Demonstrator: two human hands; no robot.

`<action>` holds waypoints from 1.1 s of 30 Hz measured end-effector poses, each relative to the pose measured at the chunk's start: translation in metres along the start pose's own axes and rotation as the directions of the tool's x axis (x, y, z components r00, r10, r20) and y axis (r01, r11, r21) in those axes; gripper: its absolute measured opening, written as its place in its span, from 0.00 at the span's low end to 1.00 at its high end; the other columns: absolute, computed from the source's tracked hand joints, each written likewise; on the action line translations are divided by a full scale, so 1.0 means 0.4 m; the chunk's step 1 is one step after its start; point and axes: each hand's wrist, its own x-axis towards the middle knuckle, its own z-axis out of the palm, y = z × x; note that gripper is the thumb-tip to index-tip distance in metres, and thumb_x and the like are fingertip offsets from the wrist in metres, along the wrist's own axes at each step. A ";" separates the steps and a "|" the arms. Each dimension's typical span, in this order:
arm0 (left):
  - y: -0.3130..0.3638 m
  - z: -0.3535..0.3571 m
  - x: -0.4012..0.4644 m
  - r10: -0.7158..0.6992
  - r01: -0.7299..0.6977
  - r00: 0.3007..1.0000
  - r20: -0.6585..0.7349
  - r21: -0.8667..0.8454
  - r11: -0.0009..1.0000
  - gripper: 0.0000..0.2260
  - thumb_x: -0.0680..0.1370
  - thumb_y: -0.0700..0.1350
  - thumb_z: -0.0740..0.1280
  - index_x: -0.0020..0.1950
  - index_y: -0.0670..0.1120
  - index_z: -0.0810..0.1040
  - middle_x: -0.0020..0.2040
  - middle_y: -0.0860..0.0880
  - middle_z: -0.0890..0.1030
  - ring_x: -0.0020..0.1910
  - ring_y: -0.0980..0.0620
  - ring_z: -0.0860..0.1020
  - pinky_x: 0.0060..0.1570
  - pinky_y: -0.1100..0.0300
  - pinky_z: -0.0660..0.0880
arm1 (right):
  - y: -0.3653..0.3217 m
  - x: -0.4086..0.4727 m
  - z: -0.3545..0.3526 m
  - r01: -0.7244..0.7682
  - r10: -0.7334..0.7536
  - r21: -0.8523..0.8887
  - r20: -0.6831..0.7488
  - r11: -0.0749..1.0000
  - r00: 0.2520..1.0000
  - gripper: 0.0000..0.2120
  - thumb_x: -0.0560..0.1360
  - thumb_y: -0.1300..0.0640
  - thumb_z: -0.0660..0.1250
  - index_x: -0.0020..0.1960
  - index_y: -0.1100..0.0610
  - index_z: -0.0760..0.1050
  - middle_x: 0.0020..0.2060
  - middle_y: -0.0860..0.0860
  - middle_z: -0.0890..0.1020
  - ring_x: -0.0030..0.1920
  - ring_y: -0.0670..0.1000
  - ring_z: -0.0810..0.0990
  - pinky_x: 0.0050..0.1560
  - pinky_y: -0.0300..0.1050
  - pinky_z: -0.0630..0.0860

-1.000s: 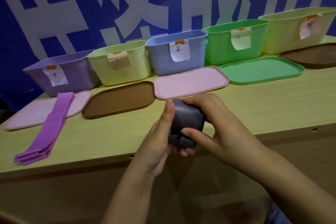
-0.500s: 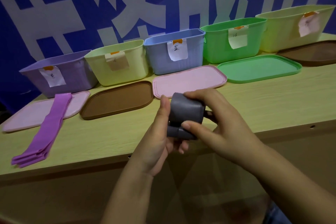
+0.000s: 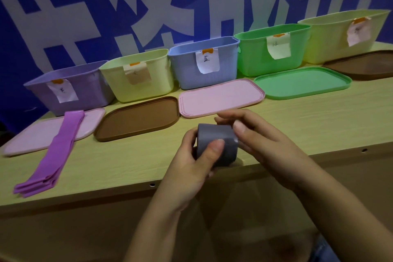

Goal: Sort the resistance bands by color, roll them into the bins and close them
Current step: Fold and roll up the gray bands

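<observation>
Both hands at the table [image 3: 297, 125] edge, working a grey band [image 3: 217, 144] rolled into a tight coil. Left hand [image 3: 191, 168] grips it, thumb across the front. Right hand [image 3: 261, 140] pinches its right end, fingers curled over the top. Purple band [image 3: 53, 155] lies flat, far left, partly over a pink lid [image 3: 27, 136]. Five open bins [image 3: 204, 66] line the back, lids in front.

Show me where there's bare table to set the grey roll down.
Bare table lies right of the hands, between the green lid and the front edge. A smaller patch sits between the purple band and left hand, below the brown lid. The back is crowded with bins and lids.
</observation>
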 end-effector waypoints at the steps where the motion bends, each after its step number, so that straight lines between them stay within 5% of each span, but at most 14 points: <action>1: -0.003 0.002 0.002 0.042 -0.042 0.999 0.001 0.053 0.998 0.25 0.67 0.63 0.73 0.59 0.58 0.70 0.51 0.52 0.78 0.44 0.59 0.81 0.39 0.65 0.77 | 0.001 0.006 0.011 0.000 -0.004 -0.054 -0.080 0.999 0.997 0.15 0.73 0.46 0.61 0.55 0.50 0.78 0.52 0.43 0.82 0.55 0.41 0.79 0.54 0.35 0.74; 5: -0.017 0.015 -0.005 0.130 -0.134 0.991 0.036 0.227 0.965 0.31 0.62 0.56 0.76 0.60 0.67 0.65 0.57 0.60 0.75 0.54 0.58 0.79 0.51 0.61 0.78 | 0.016 0.023 0.048 0.027 -0.078 -0.185 -0.275 0.982 0.958 0.12 0.76 0.45 0.57 0.45 0.47 0.79 0.43 0.44 0.82 0.47 0.43 0.80 0.50 0.43 0.77; 9: -0.002 0.006 -0.012 0.214 -0.217 0.975 0.056 0.429 0.877 0.37 0.67 0.49 0.77 0.59 0.75 0.55 0.57 0.64 0.73 0.56 0.63 0.76 0.53 0.68 0.75 | 0.035 0.029 0.054 -0.140 0.131 -0.026 -0.219 0.990 0.967 0.16 0.74 0.42 0.57 0.48 0.51 0.78 0.45 0.51 0.81 0.48 0.50 0.80 0.53 0.52 0.77; 12: 0.007 -0.002 -0.013 0.256 -0.255 0.964 0.075 0.532 0.807 0.37 0.68 0.46 0.75 0.63 0.69 0.54 0.51 0.64 0.73 0.52 0.63 0.77 0.46 0.74 0.72 | 0.030 0.030 0.049 -0.200 0.191 -0.040 -0.166 0.979 0.967 0.17 0.73 0.43 0.55 0.50 0.50 0.77 0.48 0.53 0.81 0.53 0.55 0.79 0.56 0.54 0.75; 18: 0.016 -0.002 -0.010 0.311 -0.260 0.950 0.014 0.582 0.770 0.33 0.64 0.53 0.78 0.59 0.61 0.60 0.53 0.60 0.76 0.50 0.61 0.77 0.46 0.68 0.75 | 0.015 0.029 0.044 -0.228 0.213 -0.054 -0.204 0.972 0.956 0.22 0.71 0.36 0.56 0.47 0.52 0.78 0.45 0.53 0.82 0.46 0.52 0.81 0.44 0.51 0.79; 25: 0.027 0.024 -0.010 0.501 -0.384 0.865 0.016 0.665 0.641 0.31 0.64 0.50 0.79 0.58 0.60 0.62 0.52 0.61 0.68 0.50 0.62 0.72 0.46 0.67 0.75 | 0.009 0.016 0.069 0.056 -0.010 0.116 -0.359 0.992 0.933 0.19 0.70 0.43 0.61 0.50 0.57 0.75 0.39 0.48 0.82 0.39 0.43 0.81 0.35 0.35 0.75; 30: 0.045 0.018 -0.015 0.418 -0.385 0.907 0.049 0.499 0.777 0.30 0.65 0.50 0.78 0.62 0.57 0.67 0.56 0.60 0.68 0.54 0.60 0.74 0.48 0.60 0.79 | -0.004 -0.002 0.083 0.194 -0.146 0.077 -0.413 0.978 0.899 0.22 0.66 0.38 0.61 0.53 0.50 0.71 0.44 0.46 0.80 0.43 0.39 0.81 0.39 0.32 0.75; 33: 0.045 0.014 -0.028 0.354 -0.382 0.924 0.143 0.377 0.844 0.30 0.66 0.56 0.73 0.63 0.66 0.62 0.61 0.58 0.68 0.56 0.57 0.76 0.48 0.61 0.79 | -0.021 -0.011 0.090 0.264 -0.223 0.048 -0.404 0.963 0.887 0.21 0.67 0.39 0.61 0.56 0.48 0.67 0.47 0.43 0.78 0.46 0.38 0.80 0.42 0.33 0.75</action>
